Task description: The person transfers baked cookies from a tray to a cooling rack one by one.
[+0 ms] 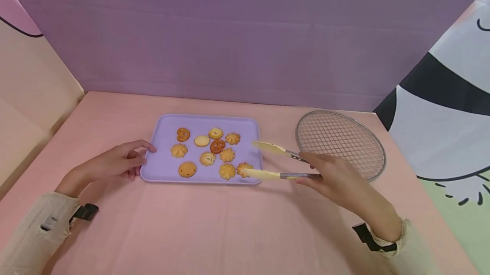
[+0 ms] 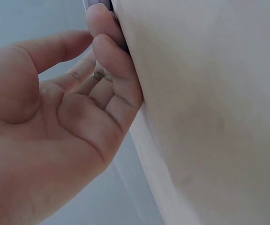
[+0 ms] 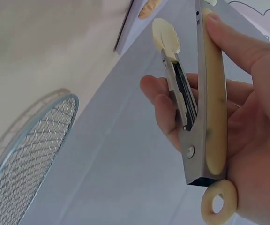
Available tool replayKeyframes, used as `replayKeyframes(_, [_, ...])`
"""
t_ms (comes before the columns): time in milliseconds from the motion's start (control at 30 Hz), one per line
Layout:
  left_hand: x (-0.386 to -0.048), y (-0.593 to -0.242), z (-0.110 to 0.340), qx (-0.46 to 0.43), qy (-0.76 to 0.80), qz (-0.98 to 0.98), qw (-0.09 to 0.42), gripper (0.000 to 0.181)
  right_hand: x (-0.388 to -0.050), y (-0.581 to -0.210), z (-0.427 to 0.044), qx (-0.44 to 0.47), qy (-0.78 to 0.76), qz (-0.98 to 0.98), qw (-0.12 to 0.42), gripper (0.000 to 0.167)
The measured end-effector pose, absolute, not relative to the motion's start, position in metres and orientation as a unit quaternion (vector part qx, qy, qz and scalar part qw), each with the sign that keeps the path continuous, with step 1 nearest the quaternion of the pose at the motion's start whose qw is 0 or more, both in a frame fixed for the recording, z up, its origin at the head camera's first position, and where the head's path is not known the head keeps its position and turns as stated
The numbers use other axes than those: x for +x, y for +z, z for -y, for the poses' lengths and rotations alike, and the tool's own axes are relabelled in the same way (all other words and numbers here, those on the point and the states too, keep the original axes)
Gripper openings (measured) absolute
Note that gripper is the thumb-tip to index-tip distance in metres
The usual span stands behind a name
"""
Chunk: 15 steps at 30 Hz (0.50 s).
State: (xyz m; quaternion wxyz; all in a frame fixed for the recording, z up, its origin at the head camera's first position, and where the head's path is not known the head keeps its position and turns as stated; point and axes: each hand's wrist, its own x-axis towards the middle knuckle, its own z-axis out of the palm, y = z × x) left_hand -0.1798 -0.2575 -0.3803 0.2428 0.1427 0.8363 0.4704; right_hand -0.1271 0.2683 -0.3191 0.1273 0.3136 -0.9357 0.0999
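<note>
A pink table (image 1: pixel 214 224) spreads from six o'clock of the lilac tray (image 1: pixel 160 173); at three o'clock, a gap of table separates the tray from a wire rack (image 1: pixel 337 139). The right hand (image 1: pixel 344 181), within that gap, grips wide-spread tongs (image 1: pixel 283 151), tips over the tray. The left hand (image 1: pixel 118 160), loosely bent, touches the nine o'clock rim; I cannot tell whether it pinches. Cookies (image 1: pixel 187 169) lie between the hands.

Tabletop (image 1: pixel 214 228) in front of the tray (image 1: pixel 245 126) is offering a broad passage. Between tray and wire rack (image 1: pixel 337 137), a narrow channel is remaining open towards the rear; nearer the front, the tongs (image 1: pixel 273 175) are spanning it. The left hand (image 1: pixel 120 158) is obstructing the tray's left edge; the purple wall (image 1: pixel 229 49) is bounding the rear.
</note>
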Motion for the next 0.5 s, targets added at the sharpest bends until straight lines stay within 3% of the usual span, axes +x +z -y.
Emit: replayKeyframes(500, [-0.178,-0.380,0.257,0.139,0.455,-0.847,0.238,0.039,-0.121,-0.332,-0.253,0.338,0.073,0.927,0.144,0.044])
